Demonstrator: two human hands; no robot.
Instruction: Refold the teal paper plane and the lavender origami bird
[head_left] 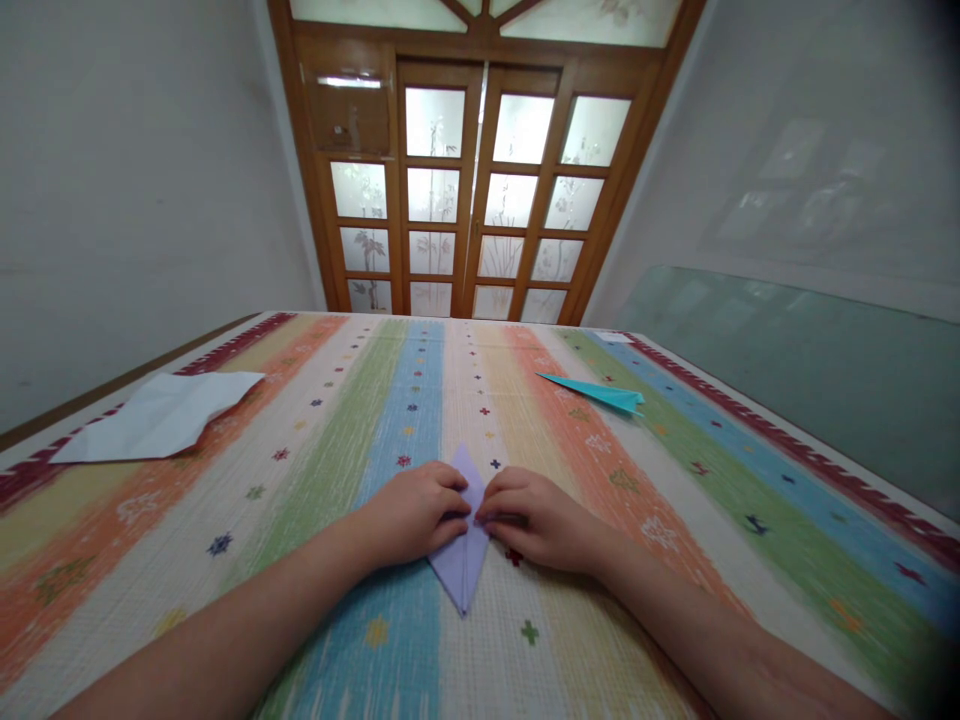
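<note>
A purple folded origami paper [463, 575], shaped like a narrow diamond, lies on the striped tablecloth in front of me. One tip points away and the other toward me, with a crease line running down its middle. My left hand [420, 510] rests on its left side, fingers curled and pressed onto the paper. From the right, my right hand [529, 515] pinches at the right edge, thumb and fingertips together. The fingers of both hands cover parts of the paper's middle.
A turquoise folded paper piece [596, 391] with a long point lies at the right, farther off. To the left sits a creased white sheet [161, 415]. The striped tablecloth [315, 500] covers the table, and wooden glazed doors [472, 190] stand beyond it.
</note>
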